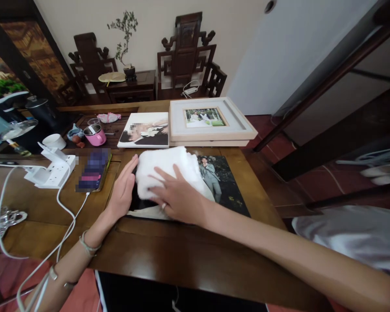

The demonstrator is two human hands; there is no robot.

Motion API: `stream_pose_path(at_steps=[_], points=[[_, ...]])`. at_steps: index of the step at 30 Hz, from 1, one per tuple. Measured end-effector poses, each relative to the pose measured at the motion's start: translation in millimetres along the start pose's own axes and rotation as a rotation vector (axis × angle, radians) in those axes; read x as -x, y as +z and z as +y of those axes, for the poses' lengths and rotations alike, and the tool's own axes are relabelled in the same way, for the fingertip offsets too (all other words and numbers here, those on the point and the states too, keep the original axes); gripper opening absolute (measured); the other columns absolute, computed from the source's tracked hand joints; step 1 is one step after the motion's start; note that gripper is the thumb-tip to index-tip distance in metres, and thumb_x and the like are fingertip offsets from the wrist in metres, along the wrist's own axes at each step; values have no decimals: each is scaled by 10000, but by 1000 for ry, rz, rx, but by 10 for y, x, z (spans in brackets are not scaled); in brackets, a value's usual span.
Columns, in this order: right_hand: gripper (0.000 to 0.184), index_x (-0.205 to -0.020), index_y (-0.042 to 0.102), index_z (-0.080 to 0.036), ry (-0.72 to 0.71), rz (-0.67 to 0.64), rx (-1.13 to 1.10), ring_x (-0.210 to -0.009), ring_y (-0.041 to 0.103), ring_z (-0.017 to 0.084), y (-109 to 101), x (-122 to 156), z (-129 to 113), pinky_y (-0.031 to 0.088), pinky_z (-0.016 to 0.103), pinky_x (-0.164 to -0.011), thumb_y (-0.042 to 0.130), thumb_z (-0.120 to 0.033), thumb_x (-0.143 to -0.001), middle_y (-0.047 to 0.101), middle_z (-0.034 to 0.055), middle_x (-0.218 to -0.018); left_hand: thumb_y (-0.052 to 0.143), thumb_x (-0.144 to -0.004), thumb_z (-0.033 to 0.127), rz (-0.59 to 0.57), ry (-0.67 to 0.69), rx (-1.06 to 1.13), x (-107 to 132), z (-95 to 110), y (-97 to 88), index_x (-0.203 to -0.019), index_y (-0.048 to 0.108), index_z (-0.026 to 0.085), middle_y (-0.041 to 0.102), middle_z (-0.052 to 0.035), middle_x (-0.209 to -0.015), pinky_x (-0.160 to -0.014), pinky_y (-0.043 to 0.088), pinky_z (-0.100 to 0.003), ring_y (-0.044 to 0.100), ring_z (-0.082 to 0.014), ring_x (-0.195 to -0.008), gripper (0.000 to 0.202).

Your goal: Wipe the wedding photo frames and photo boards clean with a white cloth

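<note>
A large dark photo print (225, 186) lies flat on the wooden table (182, 255). A white folded cloth (169, 167) rests on the print's left half. My right hand (178, 197) lies flat on the cloth with fingers stretched out, pressing it onto the print. My left hand (123, 190) stands edge-on against the print's left border, fingers straight and together, touching the cloth's side.
A phone (92, 171) on a white cable lies left of the print, beside a white power strip (52, 167). Behind are a canvas photo (146, 130), a framed photo (209, 121), a pink cup (95, 135) and a white bowl (54, 141). Carved chairs stand by the wall.
</note>
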State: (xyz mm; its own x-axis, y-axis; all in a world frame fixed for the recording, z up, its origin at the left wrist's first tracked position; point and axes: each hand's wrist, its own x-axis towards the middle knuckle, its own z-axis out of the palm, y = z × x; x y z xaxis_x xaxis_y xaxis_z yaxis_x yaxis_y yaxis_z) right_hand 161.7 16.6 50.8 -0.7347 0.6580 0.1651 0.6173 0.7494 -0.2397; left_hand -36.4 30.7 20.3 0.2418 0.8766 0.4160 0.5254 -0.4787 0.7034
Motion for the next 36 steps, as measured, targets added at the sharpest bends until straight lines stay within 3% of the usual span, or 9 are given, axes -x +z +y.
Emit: stream_pose_path(at_steps=[6, 9, 13, 19, 22, 24, 27, 32, 36], points=[[285, -1120, 628, -197, -271, -100, -246, -1387, 269, 279, -77, 410, -187, 55, 646, -1094, 454, -232, -897, 525, 85, -1374, 191, -990, 418, -27, -17, 14, 20, 7, -2, -1393, 422, 150, 422, -86, -1464, -1165, 236, -392, 358, -195, -1369, 537], [253, -1087, 630, -210, -285, -132, -318, -1378, 300, 215, -198, 571, -136, 36, 556, -1136, 463, -211, -896, 593, 62, -1301, 201, -990, 402, -61, -46, -18, 10, 10, 14, -1342, 491, 156, 491, -86, -1411, -1145, 283, -396, 416, -191, -1334, 518], [236, -1054, 636, -211, -225, -107, -290, -1357, 343, 187, -274, 593, 102, 105, 483, -1157, 443, -192, -919, 628, 55, -1251, 324, -969, 381, -115, -45, -126, -17, 15, 33, -1271, 561, 154, 546, -98, -1356, -1132, 295, -439, 459, -214, -1304, 446], [299, -1127, 615, -198, 4, 87, -234, -1206, 522, 248, -163, 111, 466, 182, 520, -1135, 378, -233, -947, 631, 62, -1239, 389, -948, 329, -138, -16, -186, -23, -21, 47, -1276, 557, 205, 539, -72, -1365, -1123, 296, -478, 436, -225, -1321, 389], [347, -1130, 608, -181, 109, 122, -271, -1137, 561, 269, -108, -269, 442, 213, 534, -1105, 325, -314, -980, 642, 67, -1221, 413, -935, 317, -131, -7, -216, -18, -51, 50, -1240, 585, 184, 564, -86, -1339, -1120, 311, -470, 478, -235, -1288, 374], [352, -1112, 604, -176, 107, 142, -292, -1120, 566, 264, -79, -474, 386, 220, 533, -1091, 308, -324, -991, 648, 68, -1212, 423, -929, 309, -123, -5, -236, -14, -68, 51, -1215, 600, 165, 585, -101, -1314, -1114, 324, -466, 506, -239, -1262, 366], [351, -1117, 597, -182, 94, 145, -304, -1114, 569, 254, -64, -584, 335, 223, 520, -1087, 299, -323, -998, 647, 62, -1215, 422, -928, 299, -124, -2, -250, -9, -79, 54, -1213, 596, 169, 596, -104, -1299, -1105, 335, -480, 523, -240, -1244, 359], [388, -1191, 583, -218, 197, 94, -262, -1274, 445, 311, -133, -193, 505, 266, 543, -1075, 316, -403, -980, 594, 53, -1299, 410, -934, 300, -125, -3, -224, -2, -51, 53, -1249, 568, 195, 554, -93, -1350, -1114, 313, -490, 470, -230, -1295, 367], [402, -1082, 628, -206, 298, 126, -198, -1291, 426, 337, -217, 310, 823, 322, 578, -1045, 315, -430, -965, 644, 72, -1216, 398, -943, 308, -134, -2, -205, -4, -27, 50, -1271, 549, 199, 533, -90, -1372, -1123, 295, -497, 431, -225, -1325, 377]])
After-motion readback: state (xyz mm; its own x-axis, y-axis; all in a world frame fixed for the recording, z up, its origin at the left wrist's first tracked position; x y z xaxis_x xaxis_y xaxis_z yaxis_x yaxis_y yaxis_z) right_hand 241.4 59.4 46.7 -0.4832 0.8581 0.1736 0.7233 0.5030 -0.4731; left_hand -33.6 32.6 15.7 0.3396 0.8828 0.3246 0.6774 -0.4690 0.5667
